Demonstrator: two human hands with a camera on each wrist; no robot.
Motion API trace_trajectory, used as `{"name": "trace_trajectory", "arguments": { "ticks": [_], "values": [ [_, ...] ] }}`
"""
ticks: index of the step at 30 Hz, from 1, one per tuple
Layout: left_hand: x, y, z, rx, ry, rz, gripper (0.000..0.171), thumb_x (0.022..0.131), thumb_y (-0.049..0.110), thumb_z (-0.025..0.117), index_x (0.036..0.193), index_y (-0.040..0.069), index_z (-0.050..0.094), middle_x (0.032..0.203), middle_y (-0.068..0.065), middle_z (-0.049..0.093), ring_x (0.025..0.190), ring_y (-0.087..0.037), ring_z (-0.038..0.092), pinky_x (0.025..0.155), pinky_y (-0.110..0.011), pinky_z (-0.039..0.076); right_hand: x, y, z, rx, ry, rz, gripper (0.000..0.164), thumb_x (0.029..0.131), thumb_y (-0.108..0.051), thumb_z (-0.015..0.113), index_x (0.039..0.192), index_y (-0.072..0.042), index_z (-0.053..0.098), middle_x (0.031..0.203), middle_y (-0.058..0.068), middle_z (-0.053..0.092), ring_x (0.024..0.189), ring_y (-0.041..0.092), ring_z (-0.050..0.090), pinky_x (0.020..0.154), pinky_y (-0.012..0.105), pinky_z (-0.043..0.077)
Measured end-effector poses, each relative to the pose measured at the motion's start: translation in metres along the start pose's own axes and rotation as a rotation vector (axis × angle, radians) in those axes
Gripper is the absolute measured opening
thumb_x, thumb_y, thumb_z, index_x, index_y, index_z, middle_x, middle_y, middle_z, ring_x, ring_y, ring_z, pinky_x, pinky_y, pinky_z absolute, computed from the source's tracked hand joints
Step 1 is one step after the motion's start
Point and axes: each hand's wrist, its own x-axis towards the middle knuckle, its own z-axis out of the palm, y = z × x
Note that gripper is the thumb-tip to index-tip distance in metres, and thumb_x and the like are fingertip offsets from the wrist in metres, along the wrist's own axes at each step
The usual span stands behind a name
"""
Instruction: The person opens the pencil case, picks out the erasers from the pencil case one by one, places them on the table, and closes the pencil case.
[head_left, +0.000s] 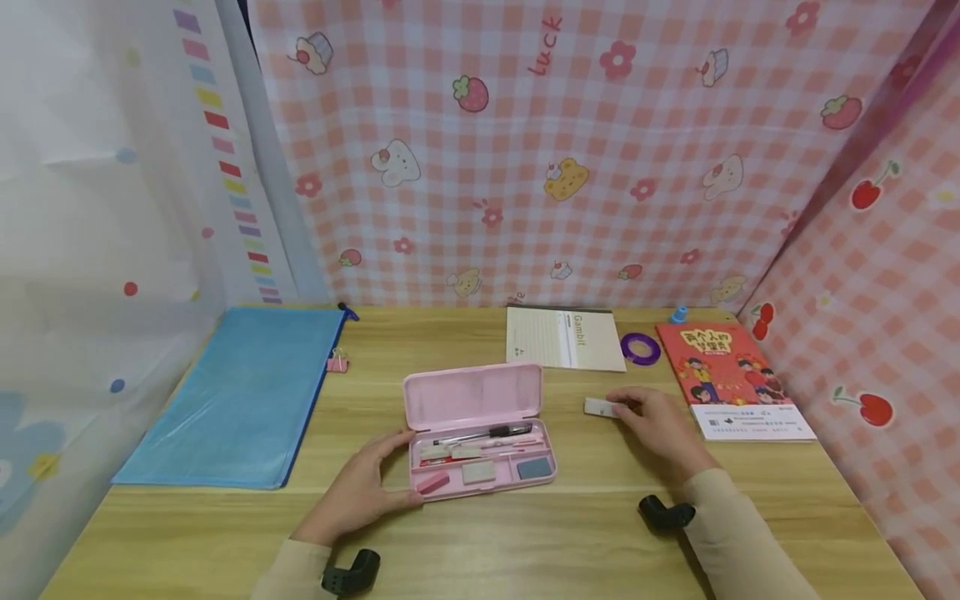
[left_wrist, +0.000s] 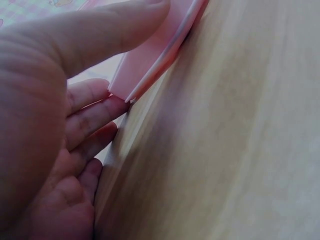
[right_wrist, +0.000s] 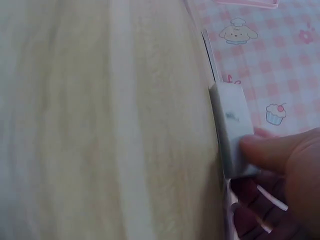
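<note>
A pink pencil case lies with its lid raised on the table. Inside are a black pen, other slim pens, a pink piece, a whitish block and a blue-grey block. My left hand holds the case's left end, thumb at the front corner and fingers at the back; the left wrist view shows fingertips against the case. To the right of the case, my right hand pinches one end of a white eraser low over the table; whether it touches the wood I cannot tell.
At the left lies a blue folder, with a pink binder clip beside it. Towards the back are a notebook and a purple tape roll. A red book and a small blue object sit at the right.
</note>
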Motion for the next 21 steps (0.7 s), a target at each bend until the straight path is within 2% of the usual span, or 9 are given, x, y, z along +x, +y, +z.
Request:
{"name": "trace_trajectory", "arguments": {
  "ticks": [7,21],
  "values": [
    [0.0006,0.0,-0.0004,0.003,0.001,-0.004,0.091,0.062,0.047,0.088,0.141,0.022,0.049,0.148,-0.008,0.041,0.137,-0.03,0.035,0.112,-0.053,0.027,0.006,0.0001,0.0027,-0.008,-0.019,-0.01,0.029,0.087,-0.018,0.073,0.114,-0.009,0.069,0.112,0.01,0.065,0.098,0.022,0.059,0.085,0.042,0.05],
    [0.001,-0.0009,0.0008,-0.006,-0.003,-0.009,0.091,0.061,0.051,0.087,0.14,0.024,0.049,0.148,-0.007,0.041,0.137,-0.029,0.034,0.112,-0.052,0.028,0.0101,0.0021,0.0046,-0.042,0.002,-0.068,0.026,0.085,-0.013,0.074,0.11,-0.006,0.071,0.103,0.008,0.064,0.087,0.019,0.058,0.077,0.035,0.049]
  ]
}}
